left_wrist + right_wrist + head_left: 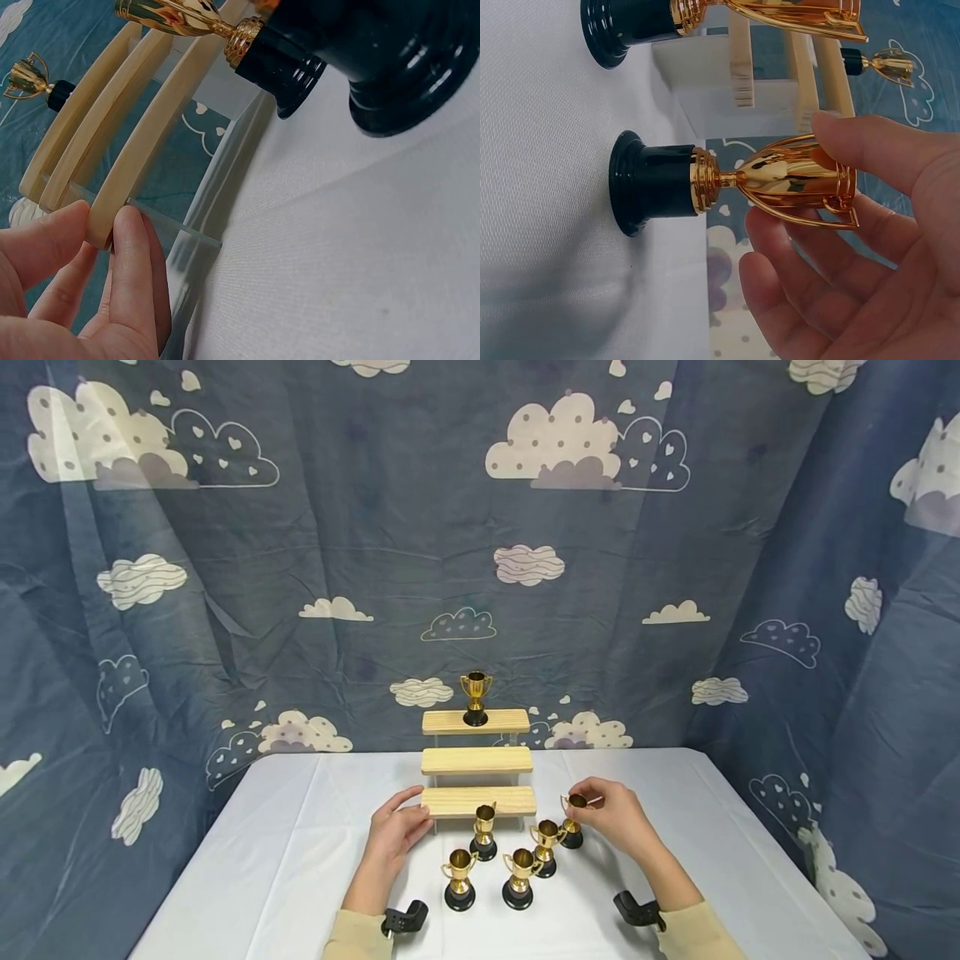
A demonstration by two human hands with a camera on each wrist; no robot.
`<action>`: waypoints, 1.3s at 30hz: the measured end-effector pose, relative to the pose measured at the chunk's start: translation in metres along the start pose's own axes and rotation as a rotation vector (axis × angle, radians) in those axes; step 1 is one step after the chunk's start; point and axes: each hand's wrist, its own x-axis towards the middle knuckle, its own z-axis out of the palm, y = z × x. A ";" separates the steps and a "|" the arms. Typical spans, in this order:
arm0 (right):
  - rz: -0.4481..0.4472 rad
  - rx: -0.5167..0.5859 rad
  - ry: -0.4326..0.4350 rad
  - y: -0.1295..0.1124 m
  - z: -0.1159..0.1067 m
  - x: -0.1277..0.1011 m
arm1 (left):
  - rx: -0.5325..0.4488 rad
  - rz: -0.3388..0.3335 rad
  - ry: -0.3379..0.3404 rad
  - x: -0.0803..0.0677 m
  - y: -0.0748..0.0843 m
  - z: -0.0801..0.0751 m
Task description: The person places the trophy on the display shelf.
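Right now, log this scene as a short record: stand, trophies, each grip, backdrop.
Stand: three wooden shelves, stepped
Top shelf: one upright trophy
White tablecloth: four trophies upright before the stand
Left grip: pinches the lowest shelf at its left end
Right grip: holds a sixth trophy by its cup; base contact unclear
Backdrop: blue cloth, cloud print

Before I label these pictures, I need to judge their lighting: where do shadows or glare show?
Head view: a pale band crosses the curtain at upper left, soft shadow falls on the tablecloth near the right hand; left wrist view: white glints on the large black base; right wrist view: bright reflections on the held trophy, broad shadow at lower left.
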 end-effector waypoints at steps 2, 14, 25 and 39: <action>0.002 0.000 0.002 0.000 0.000 -0.001 | 0.000 0.001 -0.006 -0.001 -0.001 0.000; 0.006 -0.005 0.014 0.002 -0.002 -0.002 | -0.002 -0.002 -0.008 -0.004 0.001 0.004; -0.011 -0.007 0.026 -0.004 -0.004 0.000 | -0.017 0.000 -0.007 -0.004 0.003 0.003; -0.023 -0.005 0.042 -0.012 -0.006 -0.002 | -0.008 -0.001 0.015 0.000 0.000 0.002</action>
